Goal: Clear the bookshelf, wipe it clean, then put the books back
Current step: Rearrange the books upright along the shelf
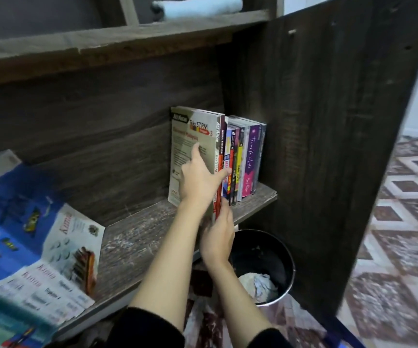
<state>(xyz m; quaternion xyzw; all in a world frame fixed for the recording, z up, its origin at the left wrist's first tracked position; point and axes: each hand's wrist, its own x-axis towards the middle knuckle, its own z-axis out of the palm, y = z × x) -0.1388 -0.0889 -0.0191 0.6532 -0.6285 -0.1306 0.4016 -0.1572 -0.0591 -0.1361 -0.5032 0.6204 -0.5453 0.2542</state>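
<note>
A row of upright books (247, 159) stands at the right end of the dark wooden shelf (140, 234), against the side panel. The leftmost is a large grey "Teks STPM" book (190, 131). My left hand (198, 182) lies flat on its cover, fingers straight and thumb reaching across the spines. My right hand (218, 234) is lower, at the shelf's front edge, its straight fingers touching the bottom of the book spines. A folded pale cloth (198, 7) lies on the upper shelf.
A slanted pile of books and printed sheets (34, 249), mostly blue, fills the left part of the shelf. A black bin (282, 249) with crumpled paper stands on the floor under the shelf's right end. Patterned floor (404, 222) lies beyond the tall side panel (328, 146).
</note>
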